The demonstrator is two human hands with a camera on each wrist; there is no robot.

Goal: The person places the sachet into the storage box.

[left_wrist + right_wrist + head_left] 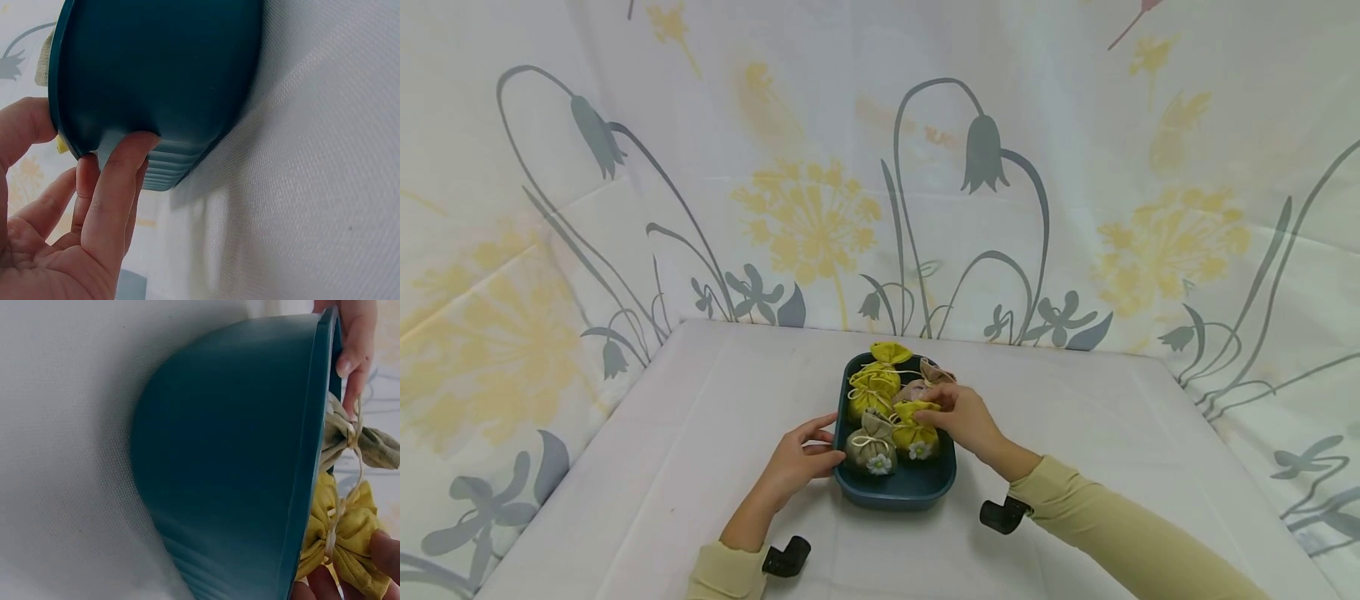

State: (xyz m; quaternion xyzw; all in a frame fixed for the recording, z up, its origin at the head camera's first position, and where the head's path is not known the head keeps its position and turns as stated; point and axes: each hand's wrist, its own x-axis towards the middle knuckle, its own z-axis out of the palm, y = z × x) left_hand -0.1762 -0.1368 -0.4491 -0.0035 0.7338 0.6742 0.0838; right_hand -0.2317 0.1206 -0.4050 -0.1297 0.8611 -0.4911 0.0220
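Observation:
My right hand (966, 421) pinches the gathered neck of a yellow drawstring pouch (914, 438) with a white flower on its front. This pouch sits in a dark teal plastic basin (895, 500), at its right side. Beside it is a grey-beige pouch (874, 454) with a cream bow and a white flower. My left hand (797, 462) holds the basin's left side, thumb at the rim and fingers (115, 181) against the outer wall. Two more yellow pouches (874, 392) and a pinkish one (935, 373), partly behind my right hand, lie farther back in the basin.
The basin stands on a table with a white cloth (737, 375). A white curtain with grey and yellow flowers (820, 217) hangs behind and at the sides. Black camera mounts (786, 557) are on both wrists, close to the cuffs.

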